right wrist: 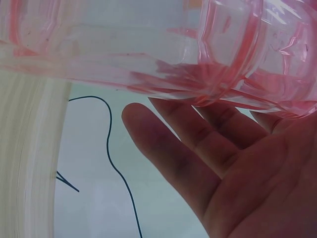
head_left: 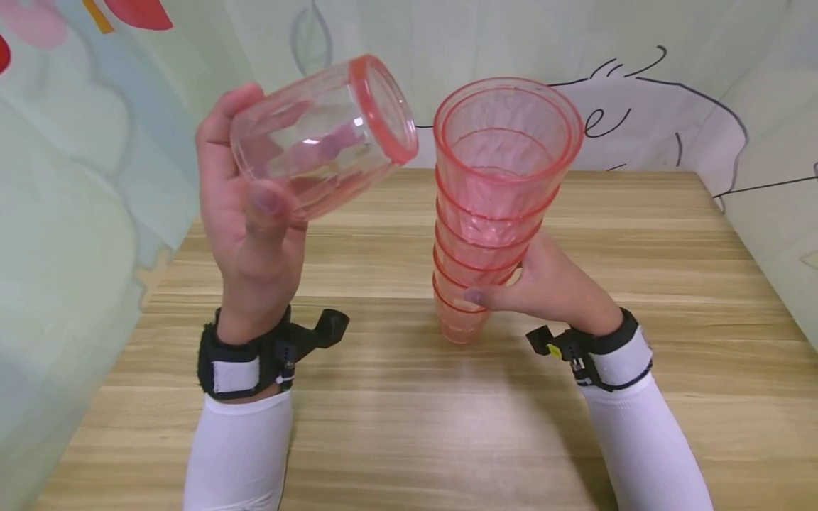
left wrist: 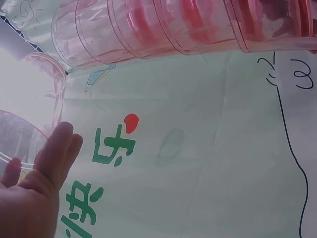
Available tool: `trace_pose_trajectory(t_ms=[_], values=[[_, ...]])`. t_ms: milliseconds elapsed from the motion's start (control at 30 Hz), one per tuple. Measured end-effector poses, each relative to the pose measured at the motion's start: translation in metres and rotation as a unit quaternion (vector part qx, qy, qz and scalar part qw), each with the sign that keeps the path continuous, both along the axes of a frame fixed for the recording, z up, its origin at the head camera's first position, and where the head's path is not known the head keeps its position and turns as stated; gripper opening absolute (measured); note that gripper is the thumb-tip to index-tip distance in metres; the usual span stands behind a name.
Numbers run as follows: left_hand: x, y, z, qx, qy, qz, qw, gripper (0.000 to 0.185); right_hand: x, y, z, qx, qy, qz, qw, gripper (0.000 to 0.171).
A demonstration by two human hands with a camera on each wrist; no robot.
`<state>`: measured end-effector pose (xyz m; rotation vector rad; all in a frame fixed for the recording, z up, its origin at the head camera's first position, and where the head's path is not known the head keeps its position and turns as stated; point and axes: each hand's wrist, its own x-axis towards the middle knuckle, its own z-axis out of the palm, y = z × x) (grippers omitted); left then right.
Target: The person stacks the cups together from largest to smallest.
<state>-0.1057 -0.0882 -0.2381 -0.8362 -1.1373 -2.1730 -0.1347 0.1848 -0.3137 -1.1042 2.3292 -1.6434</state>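
In the head view, my left hand [head_left: 252, 245] holds a single see-through pink cup [head_left: 319, 142] at its left end, thumb in front and fingers behind. The cup is tilted on its side, its thick pink-edged end towards a tall stack of matching nested cups [head_left: 498, 206]. A small gap separates the cup from the stack's top. My right hand [head_left: 549, 280] grips the stack low down, thumb across the front; the right wrist view shows its fingers [right wrist: 173, 148] along the far side. The stack's top cup is open upward. Whether its bottom touches the table cannot be told.
A wood-grain table [head_left: 383, 426] lies beneath both hands. Behind it and along the sides hangs a pale printed cloth [head_left: 83, 199] with cartoon drawings. Each wrist wears a black strap with a small camera mount [head_left: 316, 333].
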Motion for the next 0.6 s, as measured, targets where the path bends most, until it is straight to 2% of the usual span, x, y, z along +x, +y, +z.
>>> trace_pose_trajectory(t_ms=[200, 400, 600], values=[[0.0017, -0.0002, 0.0008, 0.006, 0.001, -0.019, 0.9998, 0.101, 0.0003, -0.0038, -0.0023, 0.018, -0.007, -0.01, 1.0, 0.052], [0.0023, 0.0004, 0.0014, 0.03, 0.003, -0.04, 0.9987, 0.099, 0.0005, -0.0061, -0.001, 0.028, -0.003, -0.012, 1.0, 0.056], [0.0012, 0.0029, 0.0068, 0.026, 0.009, -0.039, 0.9989, 0.1, -0.0011, -0.0073, -0.0001, 0.026, -0.008, -0.008, 1.0, 0.058]])
